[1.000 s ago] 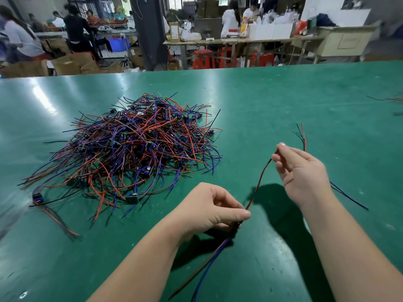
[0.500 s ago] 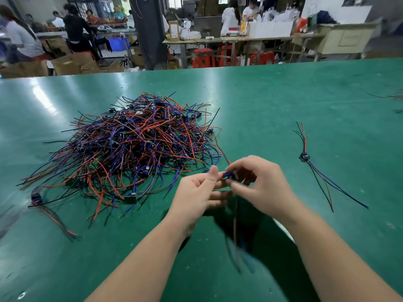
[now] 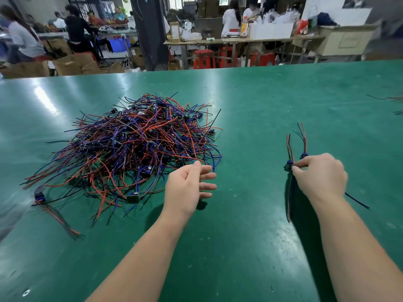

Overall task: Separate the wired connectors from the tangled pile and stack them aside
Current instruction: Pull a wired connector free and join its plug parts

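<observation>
A tangled pile (image 3: 135, 147) of red, blue and black wired connectors lies on the left half of the green table (image 3: 250, 101). My left hand (image 3: 188, 186) hovers at the pile's right edge, fingers spread and holding nothing. To the right, my right hand (image 3: 320, 175) pinches a blue wired connector (image 3: 289, 164) low over the table; its wires trail up and down from the plug. A second separated connector (image 3: 303, 155) lies just beside it, partly hidden behind my right hand.
A stray connector (image 3: 39, 196) with red and black wires lies at the pile's lower left. More wires (image 3: 392, 99) show at the far right edge. Beyond the table's far edge are workbenches, red stools, boxes and several people.
My hands were together at the middle, both on one connector. My right hand has carried it right, beside the separated connector. My left hand has let go and opened near the pile.
</observation>
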